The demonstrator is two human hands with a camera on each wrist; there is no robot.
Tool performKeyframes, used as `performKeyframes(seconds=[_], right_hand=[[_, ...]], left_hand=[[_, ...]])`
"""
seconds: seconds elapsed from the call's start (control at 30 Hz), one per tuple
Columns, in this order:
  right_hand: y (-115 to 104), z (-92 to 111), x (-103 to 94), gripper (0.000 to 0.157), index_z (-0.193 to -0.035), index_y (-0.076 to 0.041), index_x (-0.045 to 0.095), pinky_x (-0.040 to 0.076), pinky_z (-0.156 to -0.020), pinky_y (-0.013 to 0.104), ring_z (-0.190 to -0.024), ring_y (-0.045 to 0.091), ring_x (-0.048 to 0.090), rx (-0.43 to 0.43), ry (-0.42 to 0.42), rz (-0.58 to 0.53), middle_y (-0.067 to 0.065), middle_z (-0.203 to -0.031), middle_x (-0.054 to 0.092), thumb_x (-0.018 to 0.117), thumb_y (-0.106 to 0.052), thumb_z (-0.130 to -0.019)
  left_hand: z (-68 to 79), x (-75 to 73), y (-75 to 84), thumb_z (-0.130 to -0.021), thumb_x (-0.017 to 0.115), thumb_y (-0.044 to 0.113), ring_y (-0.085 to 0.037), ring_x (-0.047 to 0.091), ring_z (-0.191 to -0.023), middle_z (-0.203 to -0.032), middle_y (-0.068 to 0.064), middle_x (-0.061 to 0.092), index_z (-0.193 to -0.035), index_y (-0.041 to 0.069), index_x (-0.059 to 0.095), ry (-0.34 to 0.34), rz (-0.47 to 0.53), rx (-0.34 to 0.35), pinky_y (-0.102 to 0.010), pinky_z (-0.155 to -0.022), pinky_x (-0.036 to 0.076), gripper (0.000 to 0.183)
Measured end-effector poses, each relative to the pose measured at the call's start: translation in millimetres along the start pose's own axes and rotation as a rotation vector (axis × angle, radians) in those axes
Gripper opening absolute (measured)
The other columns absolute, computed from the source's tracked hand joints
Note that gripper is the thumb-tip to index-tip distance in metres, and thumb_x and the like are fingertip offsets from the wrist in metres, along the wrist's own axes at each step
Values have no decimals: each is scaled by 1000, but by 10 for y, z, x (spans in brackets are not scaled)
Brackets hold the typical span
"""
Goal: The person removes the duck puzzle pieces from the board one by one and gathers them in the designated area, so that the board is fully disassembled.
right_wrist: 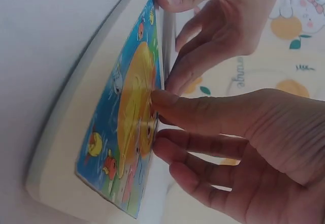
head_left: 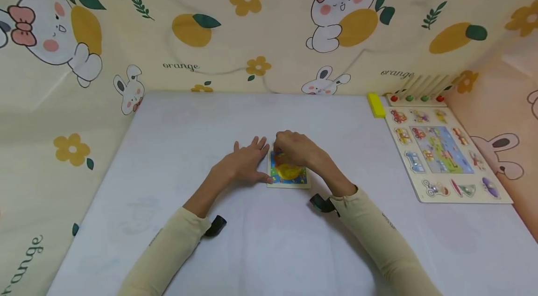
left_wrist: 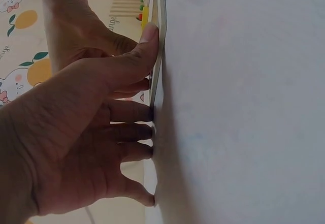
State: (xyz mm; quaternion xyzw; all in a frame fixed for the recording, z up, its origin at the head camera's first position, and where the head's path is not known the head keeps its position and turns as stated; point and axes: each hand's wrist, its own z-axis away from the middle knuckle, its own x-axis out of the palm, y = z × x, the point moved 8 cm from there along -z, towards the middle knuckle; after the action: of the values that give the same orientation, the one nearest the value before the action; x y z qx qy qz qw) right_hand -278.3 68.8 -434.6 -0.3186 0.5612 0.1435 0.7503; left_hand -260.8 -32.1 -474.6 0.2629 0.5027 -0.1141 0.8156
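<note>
A small duck puzzle board (head_left: 288, 185) lies flat on the white table, its cream border framing a blue picture with a yellow duck (right_wrist: 133, 102). My left hand (head_left: 248, 160) is at the board's left side with fingers spread. Its thumb (left_wrist: 149, 33) rests on the board's edge and its other fingertips touch the table. My right hand (head_left: 296, 146) is bent over the far part of the board. Its thumb (right_wrist: 167, 99) and curled fingers meet at the duck's upper part and pinch a puzzle piece there, mostly hidden by the fingertips.
On the right of the table lies a larger wooden picture board (head_left: 441, 151) with vehicle and toy pieces. Behind it stands a rack of pegs with coloured beads (head_left: 416, 98), beside a yellow block (head_left: 376, 105). A rabbit-and-orange printed cloth (head_left: 269, 30) hangs behind the table.
</note>
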Motion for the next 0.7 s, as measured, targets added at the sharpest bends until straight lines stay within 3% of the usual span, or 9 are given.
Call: performKeyframes(seconds=[0.37,0.7], right_hand=[[18,-18,-21,27,-109,0,81,59,-100,45,-105,28,67,117,-1,-20,12,-112,73,85,-17,-89],[-47,-53,6,27,-102,1,80,57,-91,43,-92,26,64,75,79,-13,11,-103,69,90,-13,-82]], left_hand=[[-36,-38,-1,-89,76,61,-35,7,-166,-177,-13,8,-167,8,22,-20,-5,9,-78,-123,15,109],[-15,-5,-27,-87,77,63,-37,7,-165,-177,-13,5,-168,11,17,-64,-16,-7,-78,-123,15,114]])
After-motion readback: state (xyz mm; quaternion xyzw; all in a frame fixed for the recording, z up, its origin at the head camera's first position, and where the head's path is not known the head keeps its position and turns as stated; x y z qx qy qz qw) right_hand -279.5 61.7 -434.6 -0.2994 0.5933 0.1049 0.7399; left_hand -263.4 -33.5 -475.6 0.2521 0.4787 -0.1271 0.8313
